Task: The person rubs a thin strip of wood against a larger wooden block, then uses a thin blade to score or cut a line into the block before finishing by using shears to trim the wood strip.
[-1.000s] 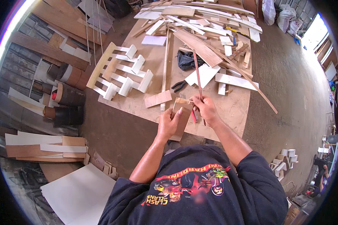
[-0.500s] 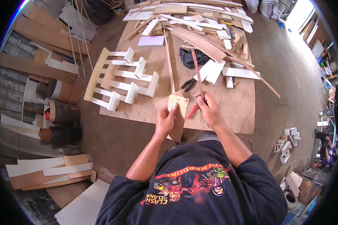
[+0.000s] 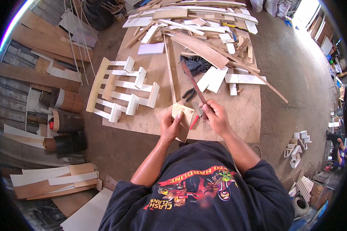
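Floor stack [image 3: 58, 181]: flat boards, white & brown, far L.
White frame [image 3: 131, 85]: stepped wood pcs joined to one pale rail, lies on the surface [image 3: 239, 111], L side.
Left hand [image 3: 169, 124]: fingers are closed around the small board, thumb pressed on its upper face.
Small board [image 3: 186, 109]: held near the front edge of the surface, approx. in the middle; pale end points away from the body.
Shirt [image 3: 198, 186]: dark, w/ cartoon print & lettering in red band and yellow; no other writing I can read w/ certainty.
Pliers [image 3: 189, 94]: black, lie beyond the small board.
Red handle [image 3: 194, 122]: just R of the small board; its metal part I cannot tell.
Brown bar [image 3: 194, 82]: long, thin, far end near the black bag [image 3: 196, 64]; looks apart from the small board.
Change: vs. half a sec. ago, bar leans more to L; both hands keep their pcs, so in my judgement only the angle is being changed, no pc. is put down.
Right hand [image 3: 218, 117]: fingers are grasping the bar's near end.
White pcs [image 3: 295, 148]: small group on floor, R.
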The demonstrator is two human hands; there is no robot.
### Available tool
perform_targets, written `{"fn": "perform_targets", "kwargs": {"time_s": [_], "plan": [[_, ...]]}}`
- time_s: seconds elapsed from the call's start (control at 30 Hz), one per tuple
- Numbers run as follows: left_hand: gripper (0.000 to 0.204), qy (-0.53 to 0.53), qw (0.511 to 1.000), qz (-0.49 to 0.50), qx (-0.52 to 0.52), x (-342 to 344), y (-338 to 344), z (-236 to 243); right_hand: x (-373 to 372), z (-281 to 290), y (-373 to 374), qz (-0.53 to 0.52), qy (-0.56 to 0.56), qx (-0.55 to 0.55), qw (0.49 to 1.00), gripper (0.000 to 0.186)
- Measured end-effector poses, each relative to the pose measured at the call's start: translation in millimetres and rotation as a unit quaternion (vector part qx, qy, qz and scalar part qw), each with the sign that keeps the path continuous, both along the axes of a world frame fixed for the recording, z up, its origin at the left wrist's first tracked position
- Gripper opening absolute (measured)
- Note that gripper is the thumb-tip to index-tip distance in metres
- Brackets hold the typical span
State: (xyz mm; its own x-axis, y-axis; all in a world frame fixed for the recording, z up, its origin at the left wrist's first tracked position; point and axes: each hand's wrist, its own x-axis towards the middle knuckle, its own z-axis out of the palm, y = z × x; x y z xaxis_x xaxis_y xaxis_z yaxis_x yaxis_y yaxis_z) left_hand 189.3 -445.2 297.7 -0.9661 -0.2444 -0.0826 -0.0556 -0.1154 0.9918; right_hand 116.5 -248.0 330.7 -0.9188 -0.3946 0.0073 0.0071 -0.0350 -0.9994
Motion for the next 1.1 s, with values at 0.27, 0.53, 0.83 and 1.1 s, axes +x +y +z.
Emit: {"fn": "perform_targets", "kwargs": {"time_s": [0.27,0.53,0.83,1.1], "plan": [[0.026,0.042,0.999,0.026,-0.003,-24,23,2,-16,6,28,0.012,0.045,0.020,0.999,0.017],[0.029,0.019,1.000,0.014,0.010,-49,41,-2,-31,15,40,0.022,-0.004,-0.003,1.000,0.021],[0.033,-0.074,0.993,-0.040,-0.085,-67,46,0,-40,0,41,-0.016,0.001,-0.019,1.000,0.022],[0.088,-0.074,0.947,-0.237,-0.206,-75,53,4,-34,-17,60,-0.056,-0.055,-0.010,0.997,0.018]]}}
